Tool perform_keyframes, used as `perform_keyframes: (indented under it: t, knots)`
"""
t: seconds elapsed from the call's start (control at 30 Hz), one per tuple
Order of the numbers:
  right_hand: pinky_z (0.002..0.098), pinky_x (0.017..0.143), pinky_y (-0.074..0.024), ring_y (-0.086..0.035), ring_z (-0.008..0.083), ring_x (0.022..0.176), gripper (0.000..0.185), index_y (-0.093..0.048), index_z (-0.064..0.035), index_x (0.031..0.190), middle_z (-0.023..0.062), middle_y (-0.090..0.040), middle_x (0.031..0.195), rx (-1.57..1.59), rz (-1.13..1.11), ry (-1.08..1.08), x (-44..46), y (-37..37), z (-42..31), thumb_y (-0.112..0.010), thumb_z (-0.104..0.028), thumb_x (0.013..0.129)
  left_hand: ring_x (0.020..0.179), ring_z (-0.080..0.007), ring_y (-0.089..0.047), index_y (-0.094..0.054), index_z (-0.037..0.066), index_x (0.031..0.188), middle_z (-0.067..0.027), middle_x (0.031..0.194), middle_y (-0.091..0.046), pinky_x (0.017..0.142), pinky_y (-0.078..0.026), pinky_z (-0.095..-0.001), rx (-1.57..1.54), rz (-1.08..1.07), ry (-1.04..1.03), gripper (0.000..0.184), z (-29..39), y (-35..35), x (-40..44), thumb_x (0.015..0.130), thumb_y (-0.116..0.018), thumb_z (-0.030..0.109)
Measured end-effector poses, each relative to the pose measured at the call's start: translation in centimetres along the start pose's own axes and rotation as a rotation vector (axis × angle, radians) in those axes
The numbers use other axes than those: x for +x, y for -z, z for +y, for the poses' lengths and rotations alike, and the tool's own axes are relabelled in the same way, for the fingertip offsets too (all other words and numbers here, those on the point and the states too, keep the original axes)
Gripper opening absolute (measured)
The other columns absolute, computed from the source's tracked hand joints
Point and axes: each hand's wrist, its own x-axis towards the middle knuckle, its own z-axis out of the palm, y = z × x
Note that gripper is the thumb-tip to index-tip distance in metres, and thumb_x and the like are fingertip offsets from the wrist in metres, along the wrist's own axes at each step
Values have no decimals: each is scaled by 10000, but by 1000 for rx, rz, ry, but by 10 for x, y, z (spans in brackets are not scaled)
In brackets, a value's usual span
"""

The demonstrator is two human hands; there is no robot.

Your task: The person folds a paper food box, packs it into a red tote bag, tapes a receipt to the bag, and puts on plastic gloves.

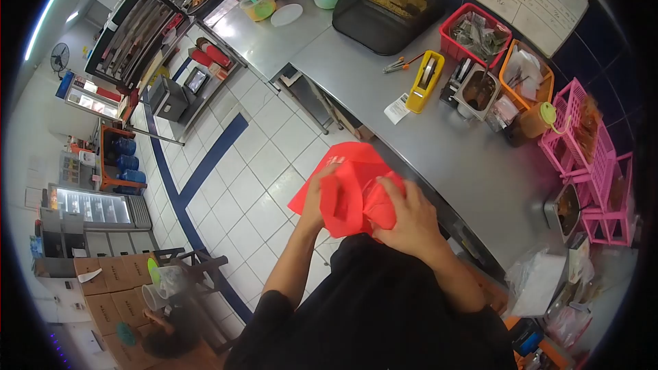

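A red bag (356, 168), creased and partly folded, is held up in front of my black shirt, near the edge of the steel counter. My left hand (317, 192) grips its left side, with the fingers partly behind a fold. On the right side, my right hand (409, 216) has its fingers bent over a bunched part of the bag. Whatever the bag may contain is hidden.
On the steel counter (411, 140) are a yellow tape dispenser (425, 82), a paper slip (397, 108), a red basket (473, 34), an orange basket (526, 72) and pink racks (582, 137). Another person (175, 332) is at the lower left near cardboard boxes (113, 301).
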Motion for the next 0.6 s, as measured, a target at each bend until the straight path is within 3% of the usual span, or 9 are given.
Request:
perform_keyframes:
  t: [0.03, 0.07, 0.1, 0.13, 0.17, 0.3, 0.43, 0.57, 0.6]
  knots:
    - [495, 906, -529, -573, 409, 1135, 857, -474, -147, 1414, 189, -523, 1258, -66, -36, 12, 1, -7, -1, -842, -352, 668, 923, -100, -619, -648, -23, 1139, -37, 1013, -679, 784, -515, -279, 63, -100, -25, 261, 0, 0, 4, 972, -527, 137]
    - [495, 899, -530, -574, 405, 1133, 824, -505, -147, 1391, 177, -537, 1254, -133, -71, 25, 3, -15, 1, -836, -375, 671, 926, -173, -669, -660, -32, 1155, -102, 1026, -715, 811, -524, -317, 142, -122, 164, 321, 23, -17, 4, 875, -530, 54]
    - [492, 899, -528, -578, 398, 1126, 784, -532, -140, 1357, 165, -555, 1240, -93, -26, 84, 3, -28, 10, -828, -393, 677, 951, -284, -709, -673, -15, 1183, -193, 1026, -726, 843, -534, -366, 383, -117, 5, 433, 6, -27, 4, 784, -503, -3]
    - [489, 899, -525, -583, 392, 1119, 745, -559, -133, 1323, 153, -574, 1226, -53, 18, 146, 0, -48, 27, -821, -411, 683, 984, -361, -700, -668, 12, 1227, -239, 1034, -708, 872, -540, -402, 545, -215, 113, 533, 43, -46, 1, 739, -461, -36]
    - [486, 900, -522, -587, 386, 1112, 710, -586, -127, 1289, 141, -592, 1212, -12, 61, 209, -3, -67, 43, -813, -429, 688, 967, -382, -693, -677, 22, 1216, -213, 1047, -715, 864, -543, -440, 583, -254, -15, 474, 44, -61, -3, 766, -531, -3]
    - [458, 904, -520, -648, 365, 1026, 563, -632, -82, 1191, 134, -654, 1134, 552, 242, -181, -13, -89, 70, -773, -392, 744, 799, -320, -694, -669, 82, 1261, -127, 884, -703, 686, -554, -419, 862, -310, -289, 462, 54, -85, -19, 801, -677, 119]
    - [453, 911, -516, -650, 356, 1059, 423, -649, -45, 1154, 161, -673, 1123, 707, 564, -221, -7, -63, 73, -706, -304, 825, 739, -300, -677, -625, 74, 1343, -114, 855, -687, 684, -545, -346, 534, -270, -355, 576, 10, -97, -39, 774, -714, 59]
    - [434, 936, -512, -641, 345, 1094, 397, -648, -51, 1175, 164, -669, 1157, 580, 632, -363, -23, -24, 90, -686, -282, 854, 907, -214, -695, -592, 30, 1362, -123, 1053, -714, 811, -531, -338, 39, -323, -266, 471, 0, -138, -44, 901, -679, 70]
    - [430, 943, -511, -639, 343, 1103, 391, -648, -52, 1180, 165, -668, 1165, 515, 642, -402, -26, -12, 94, -680, -276, 861, 986, -137, -661, -607, 1, 1314, -75, 1052, -702, 888, -530, -321, -80, -326, -144, 382, 4, -143, -46, 941, -640, 80]
